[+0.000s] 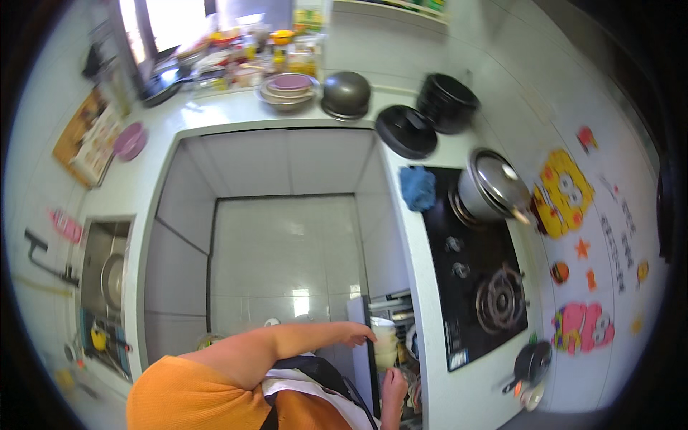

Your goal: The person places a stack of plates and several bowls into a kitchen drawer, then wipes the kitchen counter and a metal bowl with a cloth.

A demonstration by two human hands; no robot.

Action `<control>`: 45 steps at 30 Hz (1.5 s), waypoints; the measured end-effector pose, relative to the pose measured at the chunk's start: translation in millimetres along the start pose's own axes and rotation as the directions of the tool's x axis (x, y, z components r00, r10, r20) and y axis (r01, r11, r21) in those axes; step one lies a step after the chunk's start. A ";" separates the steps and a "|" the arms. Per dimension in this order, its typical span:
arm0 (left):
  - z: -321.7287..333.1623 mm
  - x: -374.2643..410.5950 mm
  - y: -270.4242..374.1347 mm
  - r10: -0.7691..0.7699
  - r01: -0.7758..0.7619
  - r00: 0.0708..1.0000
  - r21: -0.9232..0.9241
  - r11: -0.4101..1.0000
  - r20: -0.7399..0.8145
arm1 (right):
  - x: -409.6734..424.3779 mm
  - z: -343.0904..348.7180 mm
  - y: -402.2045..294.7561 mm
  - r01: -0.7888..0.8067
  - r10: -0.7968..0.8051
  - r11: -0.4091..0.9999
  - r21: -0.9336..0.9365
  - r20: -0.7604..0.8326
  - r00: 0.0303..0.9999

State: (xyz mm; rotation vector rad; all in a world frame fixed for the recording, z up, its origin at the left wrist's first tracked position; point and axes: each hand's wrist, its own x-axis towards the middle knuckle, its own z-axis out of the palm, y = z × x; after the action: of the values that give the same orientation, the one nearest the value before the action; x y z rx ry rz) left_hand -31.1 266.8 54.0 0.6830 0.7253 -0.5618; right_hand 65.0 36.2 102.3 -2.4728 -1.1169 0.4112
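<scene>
A drawer (362,318) stands pulled out below the counter on the right. In it is a stack of pale bowls (385,344), blurred. My left hand (357,334) reaches across my body over the drawer's front panel, its fingertips at the side of the stack. Whether it grips the panel, a bowl or neither is unclear. My right hand (395,382) is inside the drawer at the near end of the bowls, fingers bent. Its fingertips meet or nearly meet the lowest bowl, and the grip is hidden. Other dishes (414,341) lie farther inside, partly under the counter's edge.
A black gas hob (457,290) with a lidded steel pot (486,188) and a blue cloth (417,188) lies above the drawer. A small black pan (532,361) stands nearby. The counter (231,114) wraps around a tiled floor (279,242); a sink (99,236) is at left.
</scene>
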 end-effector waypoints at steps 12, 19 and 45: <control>-44.4 -84.0 -23.0 0.370 -0.496 0.862 -0.432 0.753 -0.345 | 56.3 29.4 -3.8 0.289 -0.286 0.957 -0.005 0.144 0.948; -110.0 -163.4 -144.5 0.057 -0.752 0.634 -0.597 0.278 -0.772 | 96.0 27.0 -42.3 0.304 -0.348 0.928 0.215 0.212 0.913; -200.8 -273.3 -83.2 0.183 -0.907 0.401 -0.361 0.217 -0.898 | 214.2 66.3 -213.5 0.204 -0.309 0.879 0.431 0.188 0.932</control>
State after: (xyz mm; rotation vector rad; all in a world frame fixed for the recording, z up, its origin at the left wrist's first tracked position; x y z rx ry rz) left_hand -338.5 420.0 117.2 0.1143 1.2206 0.9772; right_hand 36.0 343.8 121.6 -1.9156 -1.2900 0.8038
